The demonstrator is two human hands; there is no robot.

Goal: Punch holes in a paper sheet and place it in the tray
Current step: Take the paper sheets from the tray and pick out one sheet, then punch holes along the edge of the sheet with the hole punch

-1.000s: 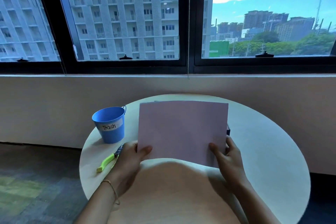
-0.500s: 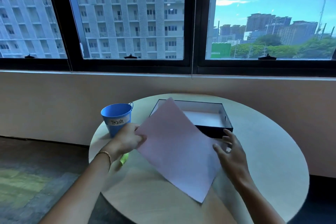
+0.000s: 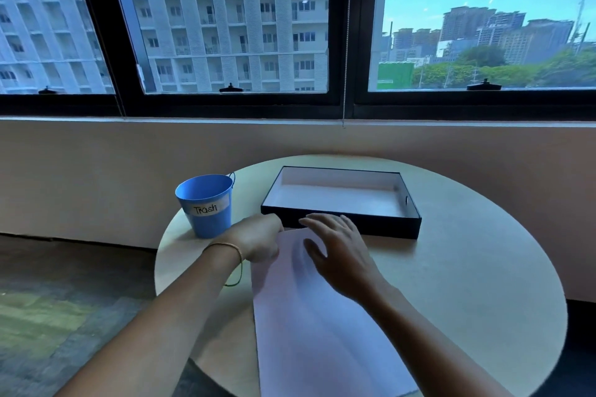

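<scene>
A pale pink paper sheet (image 3: 309,332) lies lengthwise on the round table (image 3: 467,284), its far edge close to the tray. My left hand (image 3: 258,240) grips the sheet's far left corner with curled fingers. My right hand (image 3: 335,248) hovers over or rests on the far part of the sheet with fingers spread and straight. The black tray (image 3: 416,219) with a white inside stands just beyond the hands and holds nothing. The green hole punch seen earlier is hidden behind my left forearm.
A blue bucket (image 3: 208,203) labelled "Trash" stands at the table's left edge, beside the tray. A wall with a window sill (image 3: 290,121) runs behind the table. Floor lies to the left.
The sheet went from upright in both hands, through a tilt, to flat and lengthwise on the table. My right hand let go and opened above it; my left hand still holds the corner.
</scene>
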